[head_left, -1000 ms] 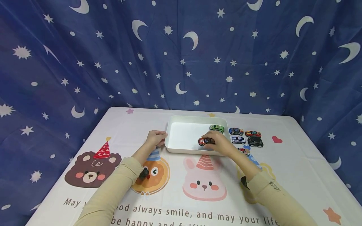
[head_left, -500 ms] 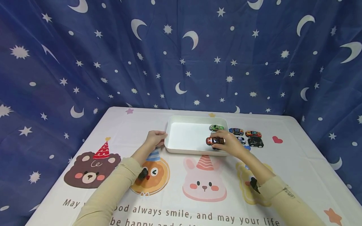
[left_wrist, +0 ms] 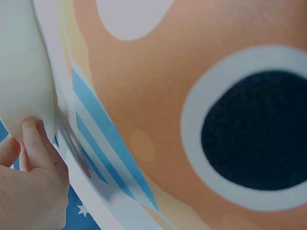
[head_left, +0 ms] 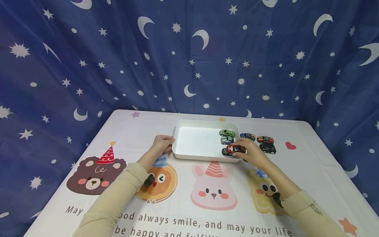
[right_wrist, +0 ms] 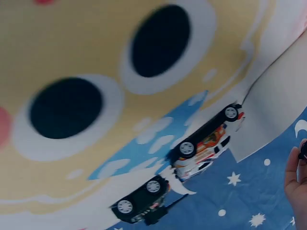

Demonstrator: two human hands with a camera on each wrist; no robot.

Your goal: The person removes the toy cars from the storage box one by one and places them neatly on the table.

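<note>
My right hand (head_left: 251,152) pinches a red-and-black toy car (head_left: 236,149) over the front right corner of a white tray (head_left: 195,157). Partly behind that car, a dark toy car (head_left: 225,152) shows inside the tray. A green toy car (head_left: 227,133) and a white-and-green one (head_left: 227,140) lie along the tray's right wall. On the opposite side, my left hand (head_left: 163,144) grips the tray's left wall; the left wrist view shows its fingers (left_wrist: 33,139) and thumb on the wall. At the right wrist view's edge, only part of the right hand (right_wrist: 297,179) appears.
Right of the tray stand a blue toy car (head_left: 247,136), a red-orange one (head_left: 265,139) and a black one (head_left: 267,148). A white-and-orange toy car (right_wrist: 206,143) sits by the tray in the right wrist view. A starry blue curtain (head_left: 165,59) hangs behind the table.
My right hand has moved right across the tray with the red-and-black car, uncovering the white-and-green and dark cars inside. My left hand keeps its place on the tray.
</note>
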